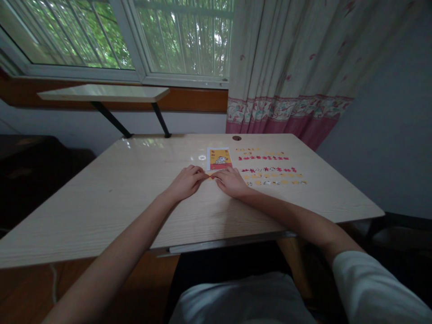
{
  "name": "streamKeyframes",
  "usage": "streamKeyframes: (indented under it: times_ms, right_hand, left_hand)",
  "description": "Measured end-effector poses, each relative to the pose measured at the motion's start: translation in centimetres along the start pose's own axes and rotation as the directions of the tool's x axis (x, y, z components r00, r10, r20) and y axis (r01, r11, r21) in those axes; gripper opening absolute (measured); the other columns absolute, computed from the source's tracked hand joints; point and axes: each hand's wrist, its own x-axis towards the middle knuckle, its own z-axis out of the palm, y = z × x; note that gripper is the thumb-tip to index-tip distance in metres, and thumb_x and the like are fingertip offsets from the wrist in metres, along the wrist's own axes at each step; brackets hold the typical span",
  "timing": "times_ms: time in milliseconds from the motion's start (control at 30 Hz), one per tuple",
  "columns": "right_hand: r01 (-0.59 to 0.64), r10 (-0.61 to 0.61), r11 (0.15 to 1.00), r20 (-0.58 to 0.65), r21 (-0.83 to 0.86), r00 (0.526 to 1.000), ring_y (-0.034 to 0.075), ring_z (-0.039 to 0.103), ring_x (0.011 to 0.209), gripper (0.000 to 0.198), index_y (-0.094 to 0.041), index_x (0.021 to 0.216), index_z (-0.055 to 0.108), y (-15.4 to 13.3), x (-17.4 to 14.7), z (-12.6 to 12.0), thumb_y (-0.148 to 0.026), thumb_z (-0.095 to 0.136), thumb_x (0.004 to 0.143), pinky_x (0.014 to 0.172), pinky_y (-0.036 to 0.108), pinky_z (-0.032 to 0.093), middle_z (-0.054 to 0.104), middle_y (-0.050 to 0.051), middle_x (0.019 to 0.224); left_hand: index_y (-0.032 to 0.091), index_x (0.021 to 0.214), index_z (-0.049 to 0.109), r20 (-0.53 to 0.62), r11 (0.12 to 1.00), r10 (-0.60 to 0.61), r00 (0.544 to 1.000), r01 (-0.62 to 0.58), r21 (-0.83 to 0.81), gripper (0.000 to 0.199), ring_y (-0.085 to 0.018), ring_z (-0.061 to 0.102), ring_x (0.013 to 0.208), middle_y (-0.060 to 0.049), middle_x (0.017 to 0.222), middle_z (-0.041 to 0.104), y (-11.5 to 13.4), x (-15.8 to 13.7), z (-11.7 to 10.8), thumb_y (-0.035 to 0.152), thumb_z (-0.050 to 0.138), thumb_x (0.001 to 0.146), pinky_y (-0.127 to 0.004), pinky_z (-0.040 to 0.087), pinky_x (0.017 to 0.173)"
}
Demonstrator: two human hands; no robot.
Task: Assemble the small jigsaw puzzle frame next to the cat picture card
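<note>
On the desk in front of me, my left hand point(187, 181) and my right hand point(231, 181) meet fingertip to fingertip. Their fingers are closed around a small orange puzzle piece point(211, 177), largely covered by the fingertips. Just beyond them lies a picture card point(220, 157) showing a white animal on an orange and red ground. To the right of the card, red puzzle pieces point(263, 158) and yellow puzzle pieces point(281, 177) are laid out in rows. My right hand hides the near left end of these rows.
The pale wooden desk point(111, 189) has a round cable hole point(236, 138) near its far edge. A raised shelf point(104, 93) on dark legs stands at the back left. Behind the desk are a window point(182, 40) and a patterned curtain point(286, 67).
</note>
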Motion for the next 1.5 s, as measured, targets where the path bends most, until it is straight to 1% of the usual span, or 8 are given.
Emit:
streamKeyframes:
  times_ms: [200, 400, 667, 833, 1033, 1233, 1400, 1500]
  right_hand:
    - [0.008, -0.008, 1.000, 0.009, -0.007, 1.000, 0.023, 0.047, 0.104, 0.028, -0.025, 0.111, 0.063, 0.1, 0.0, 0.2, -0.025, 0.045, 0.090, 0.085, 0.037, 0.032, 0.064, 0.003, 0.113]
    - [0.027, -0.027, 1.000, 0.013, -0.015, 1.000, 0.023, 0.048, 0.103, 0.029, -0.024, 0.113, 0.062, 0.1, 0.0, 0.1, -0.026, 0.042, 0.091, 0.086, 0.038, 0.032, 0.064, 0.003, 0.114]
    - [0.039, -0.039, 0.999, -0.042, 0.011, 0.998, 0.023, 0.047, 0.104, 0.025, -0.021, 0.106, 0.065, 0.3, 0.1, 0.5, -0.024, 0.047, 0.089, 0.087, 0.037, 0.034, 0.064, 0.004, 0.112]
    - [0.084, -0.081, 0.996, -0.098, 0.027, 0.992, 0.023, 0.047, 0.103, 0.021, -0.022, 0.098, 0.068, 0.6, 0.1, 0.8, -0.024, 0.050, 0.088, 0.086, 0.037, 0.034, 0.063, 0.005, 0.110]
    - [0.077, -0.071, 0.996, -0.112, 0.050, 0.991, 0.022, 0.047, 0.101, 0.018, -0.022, 0.095, 0.068, 0.9, 0.2, 0.9, -0.027, 0.053, 0.086, 0.086, 0.037, 0.034, 0.064, 0.004, 0.106]
    - [0.086, -0.075, 0.993, -0.132, 0.079, 0.988, 0.021, 0.048, 0.097, 0.017, -0.022, 0.090, 0.069, 1.0, 0.2, 0.9, -0.030, 0.055, 0.086, 0.085, 0.036, 0.034, 0.065, 0.004, 0.101]
    - [0.079, -0.065, 0.991, -0.132, 0.105, 0.989, 0.020, 0.048, 0.097, 0.016, -0.020, 0.082, 0.068, 1.0, 0.3, 0.6, -0.031, 0.056, 0.085, 0.087, 0.036, 0.034, 0.064, 0.005, 0.096]
    - [0.043, -0.029, 0.993, -0.125, 0.113, 0.992, 0.020, 0.048, 0.098, 0.016, -0.019, 0.083, 0.067, 1.1, 0.5, 0.3, -0.029, 0.054, 0.086, 0.086, 0.034, 0.035, 0.063, 0.006, 0.097]
  left_hand:
    - [0.021, 0.102, 0.069, -0.015, 1.000, 0.024, 1.000, -0.024, 0.006, 0.028, -0.023, 0.051, 0.094, -0.009, 0.101, 0.060, -0.1, -0.1, 0.0, 0.013, 0.050, 0.083, -0.037, 0.042, 0.082]
    - [0.020, 0.101, 0.069, -0.010, 1.000, -0.002, 1.000, 0.002, 0.030, 0.027, -0.022, 0.052, 0.090, -0.009, 0.094, 0.061, 0.2, 0.0, -0.2, 0.018, 0.048, 0.085, -0.036, 0.043, 0.079]
    - [0.016, 0.089, 0.071, -0.065, 0.996, -0.094, 0.993, 0.094, 0.006, 0.033, -0.023, 0.053, 0.084, -0.009, 0.088, 0.062, 0.8, 0.5, 0.3, 0.043, 0.054, 0.084, -0.036, 0.044, 0.077]
    - [0.017, 0.089, 0.071, -0.066, 0.990, -0.123, 0.990, 0.118, -0.075, 0.025, -0.021, 0.053, 0.084, -0.008, 0.087, 0.062, 0.9, 0.8, 0.6, 0.035, 0.055, 0.083, -0.035, 0.044, 0.078]
    - [0.017, 0.085, 0.070, -0.044, 0.951, -0.202, 0.978, 0.186, -0.246, 0.018, -0.021, 0.055, 0.085, -0.007, 0.086, 0.063, 0.7, 1.3, 1.3, 0.028, 0.059, 0.077, -0.035, 0.042, 0.080]
    - [0.016, 0.080, 0.067, -0.023, 0.915, -0.261, 0.965, 0.239, -0.325, 0.015, -0.019, 0.055, 0.075, -0.004, 0.076, 0.064, 0.7, 1.5, 1.4, 0.027, 0.061, 0.072, -0.034, 0.041, 0.078]
    - [0.016, 0.079, 0.066, 0.024, 0.855, -0.297, 0.955, 0.277, -0.439, 0.015, -0.016, 0.055, 0.070, -0.003, 0.072, 0.065, 0.8, 1.3, 1.2, 0.027, 0.057, 0.076, -0.028, 0.043, 0.067]
    - [0.016, 0.087, 0.068, -0.035, 0.875, -0.289, 0.957, 0.249, -0.416, 0.020, -0.018, 0.056, 0.075, -0.005, 0.079, 0.066, 0.1, 1.2, 1.3, 0.026, 0.051, 0.081, -0.029, 0.044, 0.071]
